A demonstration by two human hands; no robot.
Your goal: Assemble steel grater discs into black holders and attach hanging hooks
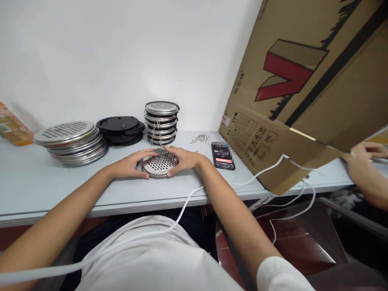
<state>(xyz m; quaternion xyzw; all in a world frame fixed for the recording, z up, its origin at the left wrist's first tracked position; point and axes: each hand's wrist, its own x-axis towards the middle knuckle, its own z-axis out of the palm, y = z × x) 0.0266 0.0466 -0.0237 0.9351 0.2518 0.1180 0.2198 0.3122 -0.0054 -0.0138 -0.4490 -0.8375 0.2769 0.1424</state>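
Observation:
A round perforated metal case (160,163) lies flat on the table near its front edge. My left hand (133,163) is wrapped around the case's left side, thumb at the front rim and fingers towards the back. On the opposite side, my right hand (184,158) grips the rim in the same way. Just behind stands a stack of similar silver-and-black cases (161,122), with thin chains hanging down its front. Small metal hooks (200,139) lie in a loose heap to the right.
Larger perforated metal lids (68,139) and black round trays (121,127) are stacked at left, beside an orange-labelled bottle (15,125). A phone (223,157) lies right, before a big cardboard box (291,89). A white cable (178,220) crosses my front. Another person's hand (365,161) is far right.

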